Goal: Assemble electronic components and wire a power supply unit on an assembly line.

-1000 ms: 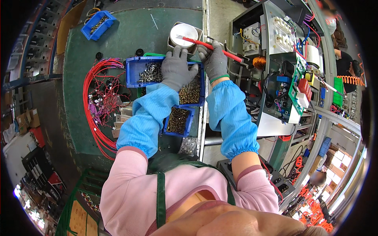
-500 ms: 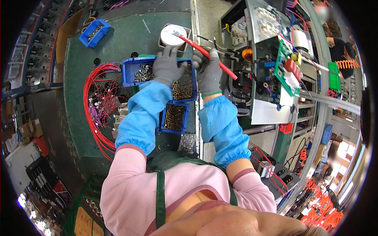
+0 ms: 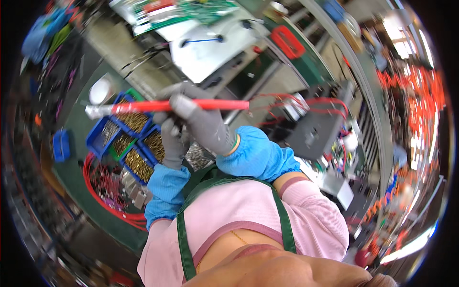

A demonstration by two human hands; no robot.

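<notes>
My right hand [image 3: 205, 125], in a grey glove, is closed around a long red-handled brush [image 3: 143, 107]. The brush lies nearly level across the view, its whitish, smeared tip pointing left over the edge of the blue bins. Just below the handle, my left hand [image 3: 173, 146], gloved too, has its fingers curled close to my right hand. A small dark item seems to sit at its fingertips, too blurred to name. Blue bins of brass-coloured screws [image 3: 138, 165] and a bin of silver screws [image 3: 108, 134] stand left of my hands. Beyond them is a white round tub [image 3: 99, 92].
Red cable coils [image 3: 95, 186] lie on the green table at left, near a small blue bin [image 3: 61, 145]. Ahead are a white panel [image 3: 201, 52] and a green circuit board [image 3: 191, 16]. A dark grey casing [image 3: 313, 129] with red wires stands at right.
My view has swung to the right. My left hand has left the screw bins and come beside my right hand. The brush has moved away from the white tub and now lies nearly level.
</notes>
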